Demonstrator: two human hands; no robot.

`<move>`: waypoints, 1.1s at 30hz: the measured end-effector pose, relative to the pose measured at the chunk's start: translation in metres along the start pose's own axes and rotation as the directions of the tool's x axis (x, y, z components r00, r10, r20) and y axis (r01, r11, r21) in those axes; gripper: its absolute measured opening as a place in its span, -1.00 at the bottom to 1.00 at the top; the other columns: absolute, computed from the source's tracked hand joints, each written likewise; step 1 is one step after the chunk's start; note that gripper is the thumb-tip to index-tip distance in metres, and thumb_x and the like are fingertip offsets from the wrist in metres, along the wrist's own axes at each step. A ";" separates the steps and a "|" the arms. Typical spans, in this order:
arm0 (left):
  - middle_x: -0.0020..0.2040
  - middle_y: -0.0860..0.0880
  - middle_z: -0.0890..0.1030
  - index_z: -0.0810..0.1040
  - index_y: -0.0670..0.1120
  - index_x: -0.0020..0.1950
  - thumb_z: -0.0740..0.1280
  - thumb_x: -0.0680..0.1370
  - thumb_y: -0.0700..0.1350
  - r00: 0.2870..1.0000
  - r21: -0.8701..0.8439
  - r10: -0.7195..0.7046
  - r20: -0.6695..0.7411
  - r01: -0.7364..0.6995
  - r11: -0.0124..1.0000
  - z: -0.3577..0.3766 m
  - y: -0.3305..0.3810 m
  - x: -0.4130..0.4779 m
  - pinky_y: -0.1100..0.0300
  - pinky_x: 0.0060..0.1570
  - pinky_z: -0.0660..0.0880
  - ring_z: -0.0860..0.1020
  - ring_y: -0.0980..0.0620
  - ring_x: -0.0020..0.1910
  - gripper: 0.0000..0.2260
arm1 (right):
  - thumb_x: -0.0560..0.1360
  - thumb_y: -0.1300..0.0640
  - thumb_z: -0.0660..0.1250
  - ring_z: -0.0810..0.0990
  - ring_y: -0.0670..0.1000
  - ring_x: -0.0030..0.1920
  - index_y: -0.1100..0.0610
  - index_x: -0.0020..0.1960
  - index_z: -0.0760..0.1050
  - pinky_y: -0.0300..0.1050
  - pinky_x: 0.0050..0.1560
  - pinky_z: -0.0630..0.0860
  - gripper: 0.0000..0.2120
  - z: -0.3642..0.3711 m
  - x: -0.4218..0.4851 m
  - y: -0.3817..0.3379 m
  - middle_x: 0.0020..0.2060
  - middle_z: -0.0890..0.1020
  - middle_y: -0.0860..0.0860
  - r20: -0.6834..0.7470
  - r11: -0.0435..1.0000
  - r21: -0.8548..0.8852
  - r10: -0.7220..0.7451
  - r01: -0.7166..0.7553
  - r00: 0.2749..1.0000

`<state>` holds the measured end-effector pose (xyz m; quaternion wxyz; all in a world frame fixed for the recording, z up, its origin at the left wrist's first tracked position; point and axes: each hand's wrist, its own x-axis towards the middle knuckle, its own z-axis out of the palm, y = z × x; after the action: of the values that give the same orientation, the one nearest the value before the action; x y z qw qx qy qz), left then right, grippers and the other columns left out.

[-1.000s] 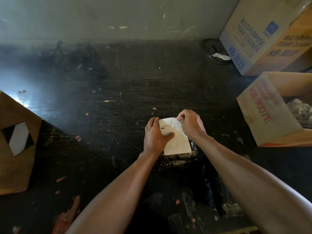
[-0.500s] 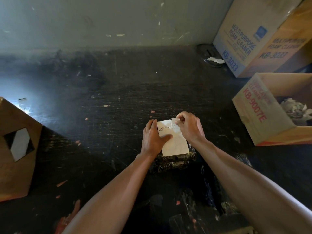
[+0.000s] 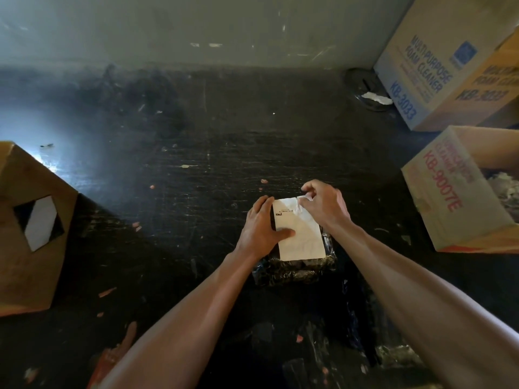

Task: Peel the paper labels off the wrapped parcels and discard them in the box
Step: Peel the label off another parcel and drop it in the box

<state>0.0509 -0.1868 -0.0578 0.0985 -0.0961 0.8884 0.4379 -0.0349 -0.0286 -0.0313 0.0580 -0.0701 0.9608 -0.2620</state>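
A parcel (image 3: 295,269) wrapped in shiny black plastic lies on the dark table in front of me. A white paper label (image 3: 300,237) covers its top. My left hand (image 3: 259,227) grips the parcel's left side, its thumb pressing on the label. My right hand (image 3: 325,204) pinches the label's far right corner, which is lifted and crumpled. An open cardboard box (image 3: 438,189) with red print stands at the right, with crumpled paper scraps (image 3: 502,186) inside.
A closed foam-cleaner carton (image 3: 438,66) stands at the back right, with a dark round object (image 3: 365,89) beside it. A brown cardboard box (image 3: 31,228) sits at the left. More black wrapped parcels (image 3: 351,332) lie near me. A wall runs behind the table.
My right hand has worked the label's far right corner further up off the parcel. My left hand has stayed in place on the parcel.
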 end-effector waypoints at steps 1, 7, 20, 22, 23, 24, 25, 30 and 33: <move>0.61 -0.01 0.09 0.11 -0.05 0.61 0.54 0.42 0.08 1.000 -0.007 -0.002 0.002 0.002 1.000 0.000 0.000 0.000 -0.08 0.49 0.19 0.08 -0.06 0.57 -0.10 | 0.52 0.13 0.45 0.61 -0.09 0.04 0.05 0.21 0.56 -0.21 -0.02 0.54 -0.73 0.001 0.002 -0.001 0.00 0.62 -0.07 0.025 1.000 0.008 -0.007 0.007 1.000; 0.61 0.00 0.09 0.10 -0.05 0.61 0.55 0.41 0.08 1.000 -0.014 -0.012 0.003 0.013 1.000 0.001 -0.001 0.001 -0.09 0.48 0.20 0.08 -0.05 0.57 -0.08 | 0.58 0.10 0.39 0.61 -0.09 0.10 0.09 0.14 0.66 -0.23 -0.03 0.40 -0.82 0.005 0.013 -0.016 0.11 0.69 -0.01 0.153 0.997 -0.052 -0.044 0.053 0.987; 0.61 -0.01 0.09 0.08 -0.08 0.62 0.56 0.39 0.07 0.998 0.010 -0.040 -0.043 0.040 0.999 0.007 0.004 -0.001 -0.05 0.48 0.19 0.11 -0.03 0.57 -0.04 | 0.57 0.11 0.40 0.60 -0.13 -0.08 0.05 -0.03 0.63 -0.26 -0.22 0.41 -0.96 0.002 0.013 -0.023 -0.08 0.67 -0.06 0.185 0.996 -0.079 -0.022 0.037 0.982; 0.61 0.00 0.09 0.08 -0.08 0.61 0.56 0.39 0.06 0.998 0.013 -0.041 -0.043 0.042 0.999 0.007 0.004 -0.002 -0.06 0.47 0.20 0.11 -0.03 0.57 -0.05 | 0.57 0.11 0.40 0.62 -0.12 -0.07 0.04 -0.03 0.63 -0.24 -0.18 0.45 -0.96 0.001 0.010 -0.022 -0.09 0.67 -0.07 0.179 0.996 -0.072 -0.033 0.047 0.983; 0.61 0.00 0.09 0.08 -0.08 0.61 0.56 0.40 0.06 0.998 0.015 -0.040 -0.043 0.040 0.999 0.007 0.005 -0.002 -0.06 0.47 0.21 0.12 -0.03 0.56 -0.06 | 0.57 0.10 0.39 0.62 -0.12 -0.07 0.04 -0.03 0.63 -0.23 -0.17 0.46 -0.95 0.000 0.008 -0.022 -0.10 0.67 -0.08 0.176 0.997 -0.063 -0.040 0.052 0.984; 0.61 0.00 0.10 0.09 -0.08 0.61 0.56 0.40 0.06 0.998 0.018 -0.037 -0.045 0.038 0.999 0.007 0.005 -0.002 -0.06 0.47 0.22 0.13 -0.03 0.56 -0.06 | 0.58 0.10 0.39 0.62 -0.12 -0.07 0.05 -0.02 0.63 -0.24 -0.17 0.46 -0.95 -0.001 0.006 -0.021 -0.10 0.66 -0.08 0.173 0.997 -0.054 -0.046 0.056 0.984; 0.61 0.00 0.10 0.09 -0.08 0.61 0.56 0.39 0.06 0.998 0.020 -0.035 -0.047 0.036 0.999 0.006 0.005 -0.003 -0.05 0.46 0.23 0.14 -0.03 0.56 -0.06 | 0.58 0.10 0.38 0.61 -0.13 -0.07 0.05 -0.02 0.63 -0.24 -0.17 0.46 -0.94 -0.001 0.003 -0.021 -0.10 0.66 -0.09 0.171 0.997 -0.042 -0.054 0.062 0.984; 0.60 -0.02 0.12 0.10 -0.11 0.61 0.57 0.38 0.07 0.998 0.021 -0.034 -0.051 0.035 0.999 0.005 0.004 -0.002 -0.02 0.47 0.25 0.17 -0.03 0.55 -0.04 | 0.59 0.10 0.37 0.59 -0.15 -0.07 0.05 0.01 0.62 -0.24 -0.11 0.46 -0.93 -0.006 -0.008 -0.022 -0.10 0.64 -0.10 0.160 0.993 -0.001 -0.113 0.115 0.981; 0.61 -0.02 0.10 0.08 -0.11 0.61 0.57 0.38 0.08 0.998 0.017 -0.036 -0.042 0.036 0.999 0.004 0.005 -0.003 -0.03 0.48 0.24 0.15 -0.03 0.56 -0.03 | 0.59 0.10 0.37 0.59 -0.14 -0.05 0.04 0.01 0.63 -0.22 -0.06 0.51 -0.93 -0.006 -0.014 -0.018 -0.08 0.63 -0.09 0.145 0.990 0.012 -0.137 0.137 0.980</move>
<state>0.0531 -0.1807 -0.0558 0.0885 -0.1205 0.8923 0.4260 -0.0205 -0.0387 -0.0162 0.1099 -0.1552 0.9466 -0.2602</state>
